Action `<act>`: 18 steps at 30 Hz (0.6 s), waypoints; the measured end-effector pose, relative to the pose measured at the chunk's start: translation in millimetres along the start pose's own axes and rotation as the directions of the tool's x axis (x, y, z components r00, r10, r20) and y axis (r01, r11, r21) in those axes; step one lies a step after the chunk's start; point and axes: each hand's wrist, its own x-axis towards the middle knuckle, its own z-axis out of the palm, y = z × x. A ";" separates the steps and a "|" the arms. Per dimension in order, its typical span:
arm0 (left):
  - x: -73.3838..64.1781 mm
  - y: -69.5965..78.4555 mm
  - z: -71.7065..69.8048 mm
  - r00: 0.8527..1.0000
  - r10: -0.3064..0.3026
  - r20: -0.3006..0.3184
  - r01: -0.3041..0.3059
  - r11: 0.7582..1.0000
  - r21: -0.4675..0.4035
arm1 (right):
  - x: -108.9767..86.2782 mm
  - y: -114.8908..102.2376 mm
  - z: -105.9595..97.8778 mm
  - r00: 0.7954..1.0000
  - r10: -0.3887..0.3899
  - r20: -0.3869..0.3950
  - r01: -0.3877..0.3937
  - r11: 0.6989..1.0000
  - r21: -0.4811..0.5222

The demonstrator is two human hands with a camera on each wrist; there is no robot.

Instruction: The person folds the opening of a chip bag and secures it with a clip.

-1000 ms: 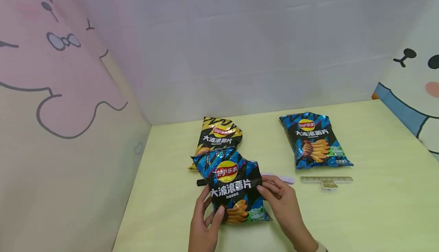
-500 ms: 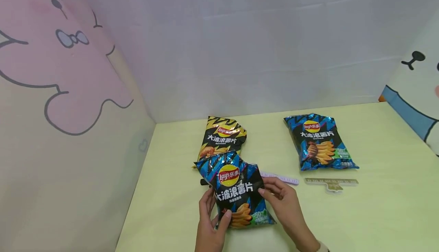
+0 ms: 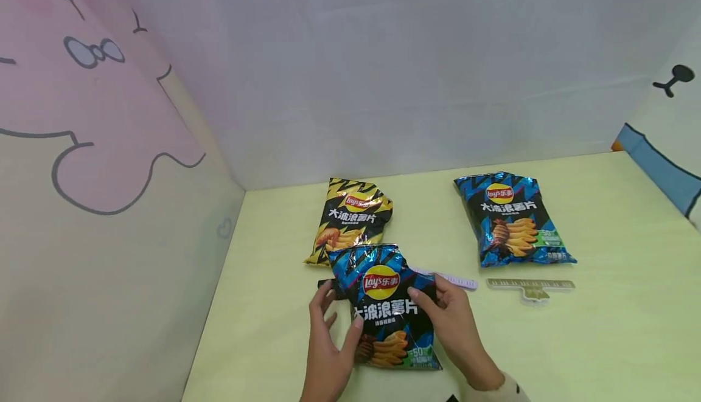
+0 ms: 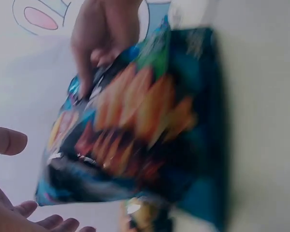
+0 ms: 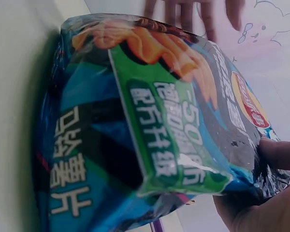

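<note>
A blue and black Lay's chip bag [image 3: 391, 323] is held up over the near middle of the table. My right hand [image 3: 456, 324] pinches its right edge, thumb on the front; the right wrist view shows the foil creased beside the thumb [image 5: 280, 153]. My left hand [image 3: 330, 350] is at the bag's left side, fingers spread. In the left wrist view, a gap shows between the left thumb [image 4: 12, 141] and the bag. A black piece [image 3: 328, 285], partly hidden by the left fingers and the bag, lies behind them.
Behind the held bag lies a yellow and black chip bag [image 3: 353, 216], overlapped in the head view. Another blue chip bag [image 3: 512, 222] lies at the back right. A purple ruler-like strip [image 3: 457, 281] and a gold clip [image 3: 531, 288] lie on the yellow table [image 3: 608, 317].
My left hand has loosened from the bag and spread its fingers. The right thumb has moved further onto the bag's front, and the bag has turned straighter.
</note>
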 end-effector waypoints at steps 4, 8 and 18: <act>30.1 20.6 -16.9 0.974 0.217 -0.072 -0.211 0.974 0.079 | 3.3 -3.7 -1.6 1.000 -0.012 -0.001 0.012 1.000 -0.001; 55.6 44.9 -30.5 0.916 0.402 -0.015 -0.392 0.901 0.187 | 3.4 -5.1 -2.0 1.000 -0.016 0.002 0.016 1.000 0.021; 90.3 84.0 -23.0 0.809 0.433 0.398 -0.582 0.683 0.442 | 0.2 -2.8 -3.2 1.000 0.006 -0.005 -0.006 1.000 0.019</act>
